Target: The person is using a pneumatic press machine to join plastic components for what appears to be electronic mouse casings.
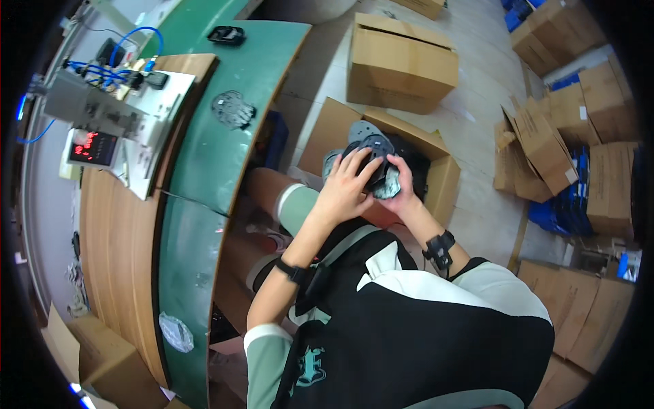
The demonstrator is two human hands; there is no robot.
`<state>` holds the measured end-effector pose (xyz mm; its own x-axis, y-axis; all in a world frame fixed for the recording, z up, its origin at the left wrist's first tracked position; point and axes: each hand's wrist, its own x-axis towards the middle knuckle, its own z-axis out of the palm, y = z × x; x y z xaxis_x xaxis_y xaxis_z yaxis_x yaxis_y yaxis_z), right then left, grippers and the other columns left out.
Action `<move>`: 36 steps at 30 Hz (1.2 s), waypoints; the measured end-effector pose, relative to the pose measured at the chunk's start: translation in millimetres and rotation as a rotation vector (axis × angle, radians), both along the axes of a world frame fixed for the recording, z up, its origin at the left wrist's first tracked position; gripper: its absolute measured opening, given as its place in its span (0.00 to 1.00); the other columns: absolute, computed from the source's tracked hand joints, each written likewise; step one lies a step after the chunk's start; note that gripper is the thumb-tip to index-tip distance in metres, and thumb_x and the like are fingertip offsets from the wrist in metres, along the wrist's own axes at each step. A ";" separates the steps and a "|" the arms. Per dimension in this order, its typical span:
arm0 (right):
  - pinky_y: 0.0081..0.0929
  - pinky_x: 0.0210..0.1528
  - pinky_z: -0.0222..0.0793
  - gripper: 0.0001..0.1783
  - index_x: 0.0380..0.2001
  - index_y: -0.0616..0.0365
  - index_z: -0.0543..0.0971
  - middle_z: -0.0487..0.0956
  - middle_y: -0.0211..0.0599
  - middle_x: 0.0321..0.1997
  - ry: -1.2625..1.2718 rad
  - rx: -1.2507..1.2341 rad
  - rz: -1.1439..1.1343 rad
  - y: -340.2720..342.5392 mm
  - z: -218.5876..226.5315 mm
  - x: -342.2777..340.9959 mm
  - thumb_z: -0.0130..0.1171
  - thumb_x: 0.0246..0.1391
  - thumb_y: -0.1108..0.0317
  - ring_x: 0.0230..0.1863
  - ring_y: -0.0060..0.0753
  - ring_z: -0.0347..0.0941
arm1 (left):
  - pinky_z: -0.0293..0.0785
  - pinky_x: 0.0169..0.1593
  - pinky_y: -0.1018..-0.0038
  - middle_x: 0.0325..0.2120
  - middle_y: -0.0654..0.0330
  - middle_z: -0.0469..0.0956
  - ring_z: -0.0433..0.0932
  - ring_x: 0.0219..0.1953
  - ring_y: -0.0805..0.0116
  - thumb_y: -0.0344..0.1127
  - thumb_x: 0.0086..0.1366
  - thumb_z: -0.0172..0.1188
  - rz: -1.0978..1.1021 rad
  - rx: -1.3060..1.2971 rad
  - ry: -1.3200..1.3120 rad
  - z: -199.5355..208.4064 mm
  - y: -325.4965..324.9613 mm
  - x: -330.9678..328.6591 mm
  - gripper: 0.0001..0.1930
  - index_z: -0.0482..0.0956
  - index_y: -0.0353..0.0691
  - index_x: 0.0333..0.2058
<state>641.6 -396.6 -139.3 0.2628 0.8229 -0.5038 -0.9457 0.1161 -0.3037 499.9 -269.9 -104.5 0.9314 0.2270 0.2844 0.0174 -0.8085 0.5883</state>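
Observation:
Both my hands are together over an open cardboard box (444, 178), beside the bench. My left hand (349, 185) lies over a dark grey moulded part (371, 140) with rounded ends and small holes, its fingers curled onto it. My right hand (405, 187) grips the right side of the same part, thumb on top. A pale, shiny greenish piece (388, 185) shows between the hands; I cannot tell whether it is joined to the dark part. More dark pieces lie in the box behind, partly hidden by my hands.
On the green bench (197, 238) to my left are a black moulded piece (226, 35), a grey ribbed piece (233, 110) and a clear plastic bag (176, 332). A machine with a red display (92, 148) stands further left. A closed carton (402, 65) sits ahead; stacked cartons (610, 184) line the right.

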 end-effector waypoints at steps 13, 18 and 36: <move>0.54 0.69 0.68 0.25 0.58 0.52 0.79 0.84 0.41 0.57 -0.092 -0.379 -0.325 -145.3 -236.2 119.0 0.64 0.57 0.58 0.60 0.50 0.77 | 0.52 0.75 0.36 0.79 0.53 0.48 0.48 0.80 0.49 0.38 0.50 0.72 -0.234 -0.029 0.232 -165.5 -79.3 127.4 0.49 0.61 0.42 0.72; 0.51 0.65 0.74 0.25 0.59 0.54 0.78 0.83 0.42 0.58 -0.054 -0.383 -0.319 -155.1 -297.3 157.8 0.67 0.59 0.62 0.60 0.50 0.77 | 0.53 0.77 0.43 0.74 0.48 0.58 0.54 0.78 0.46 0.32 0.55 0.66 0.027 -0.185 -0.046 -127.9 -55.1 112.9 0.41 0.64 0.39 0.70; 0.56 0.71 0.65 0.42 0.78 0.47 0.53 0.58 0.44 0.79 -0.544 -0.192 0.068 -11.0 -96.0 60.3 0.54 0.71 0.42 0.76 0.48 0.58 | 0.74 0.63 0.52 0.47 0.48 0.77 0.78 0.53 0.49 0.31 0.59 0.61 0.495 0.502 -0.262 9.4 76.0 -27.7 0.15 0.80 0.40 0.46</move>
<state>701.8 -407.6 -235.3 0.4754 0.7544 -0.4526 -0.6510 -0.0444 -0.7577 472.2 -193.8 -95.2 0.6418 0.3864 0.6625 0.3585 -0.9148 0.1863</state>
